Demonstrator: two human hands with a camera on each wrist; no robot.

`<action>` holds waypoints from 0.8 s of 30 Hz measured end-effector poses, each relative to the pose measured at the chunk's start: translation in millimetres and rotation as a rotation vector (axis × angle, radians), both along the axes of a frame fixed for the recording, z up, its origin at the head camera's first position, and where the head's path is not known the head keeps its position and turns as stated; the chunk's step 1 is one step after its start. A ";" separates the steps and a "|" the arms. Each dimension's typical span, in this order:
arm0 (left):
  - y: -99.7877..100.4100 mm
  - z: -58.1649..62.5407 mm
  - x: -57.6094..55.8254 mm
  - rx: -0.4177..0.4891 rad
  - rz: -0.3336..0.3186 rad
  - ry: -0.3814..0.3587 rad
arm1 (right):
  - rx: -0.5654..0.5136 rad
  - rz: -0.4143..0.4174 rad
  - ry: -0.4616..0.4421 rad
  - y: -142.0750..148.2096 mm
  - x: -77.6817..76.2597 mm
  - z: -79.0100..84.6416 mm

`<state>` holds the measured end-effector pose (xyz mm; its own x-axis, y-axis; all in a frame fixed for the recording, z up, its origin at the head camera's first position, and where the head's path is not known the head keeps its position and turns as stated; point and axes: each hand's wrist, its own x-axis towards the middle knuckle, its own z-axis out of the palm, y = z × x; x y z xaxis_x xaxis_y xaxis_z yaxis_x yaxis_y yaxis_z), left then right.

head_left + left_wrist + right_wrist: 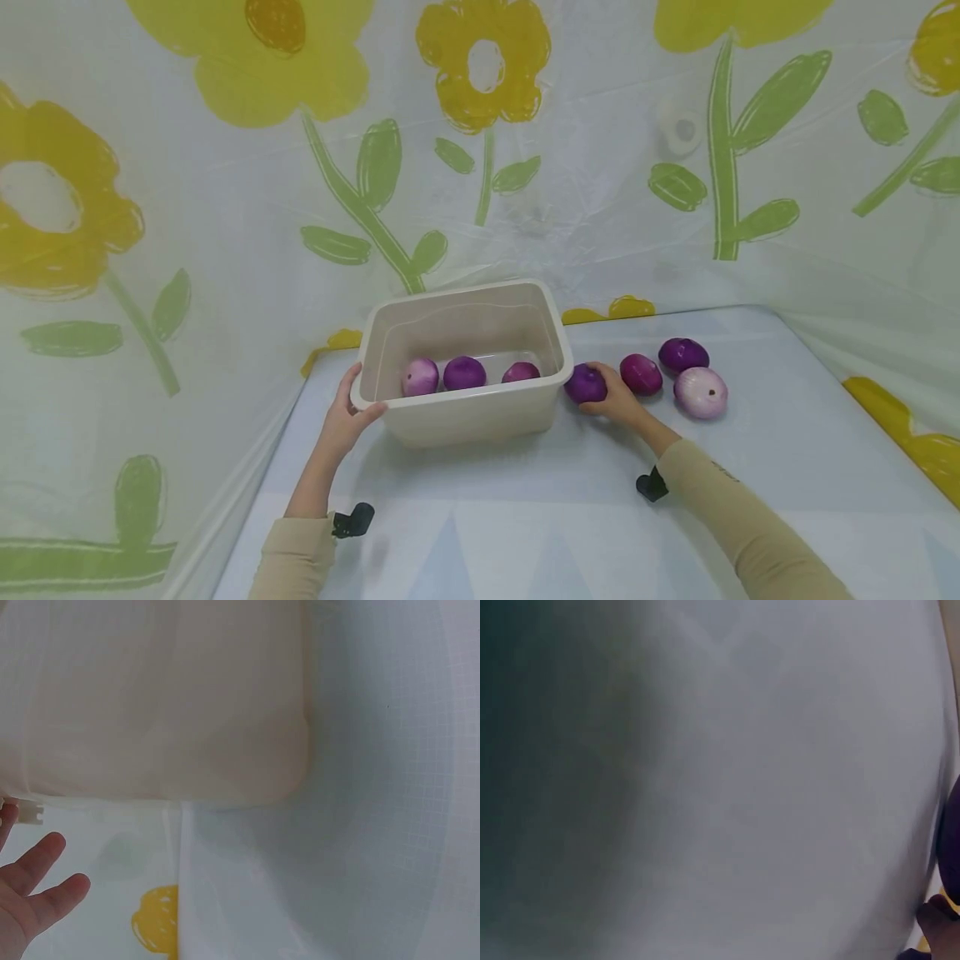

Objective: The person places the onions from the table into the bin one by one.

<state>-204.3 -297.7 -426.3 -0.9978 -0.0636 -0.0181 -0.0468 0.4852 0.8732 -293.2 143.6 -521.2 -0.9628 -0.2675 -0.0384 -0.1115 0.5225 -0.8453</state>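
Note:
A cream plastic bin [465, 421] stands on the table, with three purple onions inside: a pale one [421, 377], a dark one [464, 374] and a reddish one [521, 372] partly hidden by the front wall. At its front left corner my left hand [347, 423] holds the rim, thumb along the front and fingers at the side. In the left wrist view some fingers [56, 900] are spread below the bin wall. Beside the bin's right end, my right hand [618, 402] grips a dark purple onion [585, 384] between thumb and fingers.
Right of my right hand lie a reddish onion [641, 375], a dark purple onion [683, 355] and a pale onion [701, 392]. A flower-patterned sheet [570, 192] hangs behind the pale table [495, 533].

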 end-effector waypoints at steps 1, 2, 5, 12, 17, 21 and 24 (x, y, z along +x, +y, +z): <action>0.2 -0.1 0.0 -0.001 0.001 -0.002 | -0.006 -0.011 -0.008 0.4 0.2 -0.5; 0.4 -0.1 0.0 -0.001 0.003 -0.003 | -0.012 -0.022 -0.012 0.7 0.4 -1.0; 0.4 -0.4 0.2 0.004 0.005 -0.001 | -0.015 -0.031 -0.017 1.8 0.4 -0.6; -0.3 -0.2 0.9 0.017 -0.006 0.012 | 0.000 -0.063 -0.007 0.2 -0.9 15.4; 0.5 1.1 2.5 0.015 -0.006 0.004 | 0.046 -0.044 0.021 1.9 -0.4 32.1; 1.1 0.9 2.6 0.025 -0.009 0.006 | 0.059 -0.033 0.027 7.3 -2.0 42.9; 1.7 1.5 2.7 0.037 -0.013 0.003 | 0.059 -0.032 0.045 11.9 -4.4 48.6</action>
